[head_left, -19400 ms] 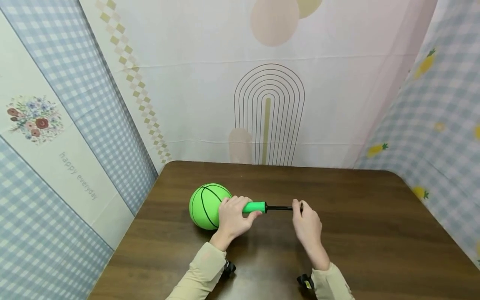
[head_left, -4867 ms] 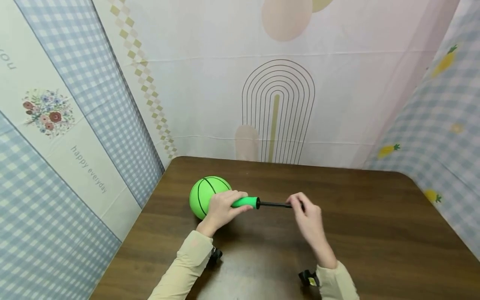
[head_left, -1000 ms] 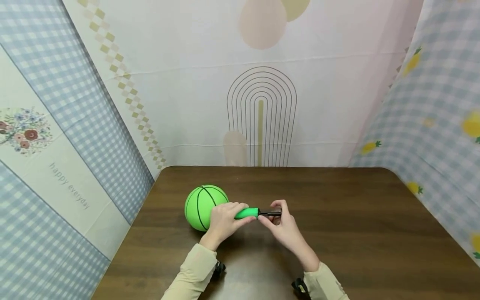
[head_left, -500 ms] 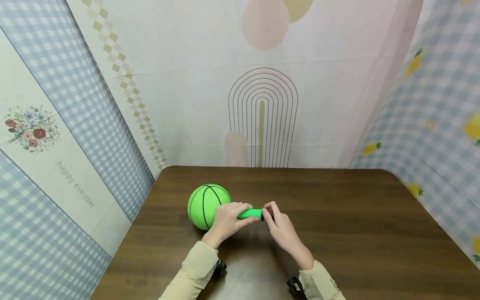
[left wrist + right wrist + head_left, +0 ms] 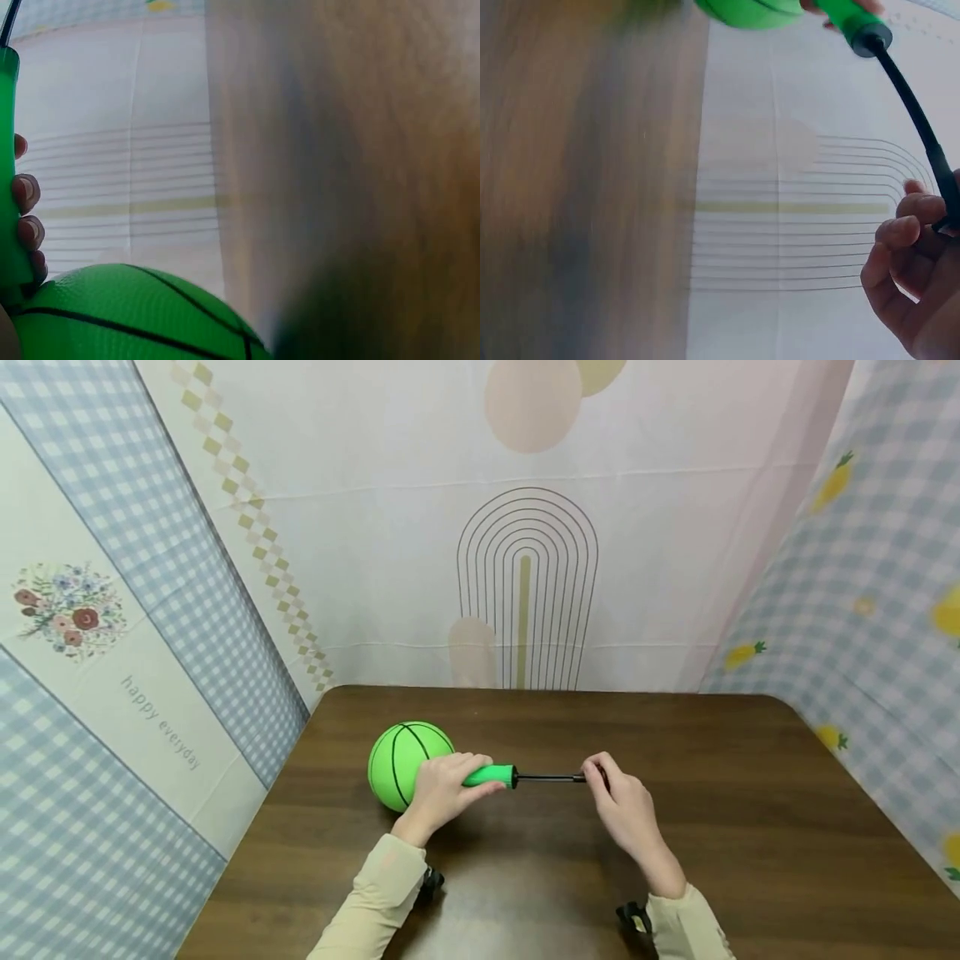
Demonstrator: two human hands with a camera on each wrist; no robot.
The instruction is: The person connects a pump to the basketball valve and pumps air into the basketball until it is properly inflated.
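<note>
A green ball with black lines sits at the left of the table. Against its right side lies a hand pump with a green barrel, held level. My left hand grips the barrel, its fingers wrapped round it in the left wrist view, where the pump's end meets the ball. Out of the barrel's right end runs a long stretch of black rod. My right hand holds the black handle at the rod's far end, fingers curled in the right wrist view. The joint between pump and ball is hidden behind my left hand.
The brown wooden table reaches back to a white patterned cloth. Blue checked cloths hang on the left and right. A black wrist camera hangs under the right forearm.
Half a second ago the rod was pushed into the barrel with my hands close together. My right hand has since moved right, drawing the rod out. The left hand keeps its grip.
</note>
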